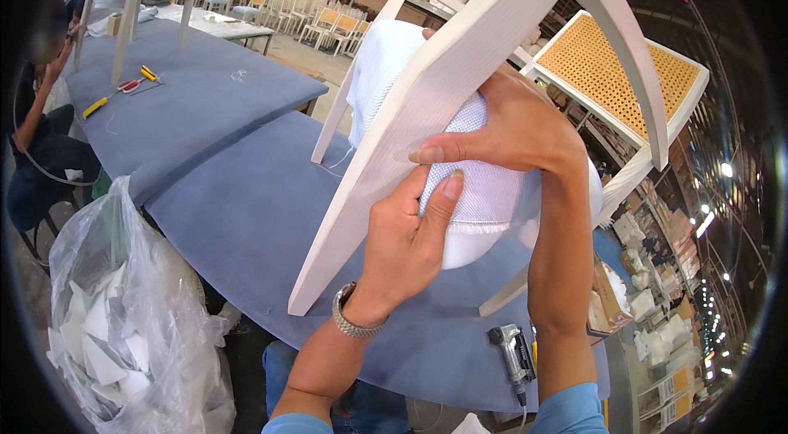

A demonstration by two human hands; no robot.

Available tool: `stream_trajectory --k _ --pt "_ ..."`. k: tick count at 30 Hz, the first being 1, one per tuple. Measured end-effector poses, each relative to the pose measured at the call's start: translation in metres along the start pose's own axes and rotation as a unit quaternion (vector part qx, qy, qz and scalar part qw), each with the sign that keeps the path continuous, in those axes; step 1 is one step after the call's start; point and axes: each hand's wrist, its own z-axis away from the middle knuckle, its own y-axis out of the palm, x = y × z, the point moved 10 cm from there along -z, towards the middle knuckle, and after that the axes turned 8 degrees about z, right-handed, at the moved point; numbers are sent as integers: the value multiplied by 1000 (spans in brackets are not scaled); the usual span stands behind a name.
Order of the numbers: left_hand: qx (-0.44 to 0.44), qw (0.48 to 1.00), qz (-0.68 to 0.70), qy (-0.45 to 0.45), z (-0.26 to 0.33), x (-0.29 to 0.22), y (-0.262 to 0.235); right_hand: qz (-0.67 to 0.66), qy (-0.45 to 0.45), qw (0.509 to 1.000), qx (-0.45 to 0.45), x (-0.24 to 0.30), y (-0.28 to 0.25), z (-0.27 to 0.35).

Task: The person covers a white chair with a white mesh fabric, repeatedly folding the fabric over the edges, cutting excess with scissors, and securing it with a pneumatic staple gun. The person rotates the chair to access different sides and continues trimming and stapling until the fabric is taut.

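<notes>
Fabric-fitting step, I'd guess: my left hand (406,241) pinches the pale-blue fabric (484,184) just right of the chair leg (382,163), right hand (529,129) fingers half-hidden, can't tell grip; next needs even tension.

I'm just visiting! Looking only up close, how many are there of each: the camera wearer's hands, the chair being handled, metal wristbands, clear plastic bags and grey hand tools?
Wearer's hands: 2 (left hand, right hand)
Chair being handled: 1
Metal wristband: 1
Clear plastic bag: 1
Grey hand tool: 1
Total: 6
</notes>
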Motion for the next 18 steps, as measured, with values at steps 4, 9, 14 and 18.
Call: stream_trajectory --k 4,9,14,18 --pt "16 995 -96 17 4 -2 4 25 7 1000 -11 0 2 4" --pt "23 983 -185 4 14 -10 7 33 29 999 21 -5 14 6" --pt "-13 998 -8 -59 20 20 -3 8 58 997 44 -4 11 5" --pt "-74 982 170 -45 24 34 -9 25 92 995 13 -6 10 9"
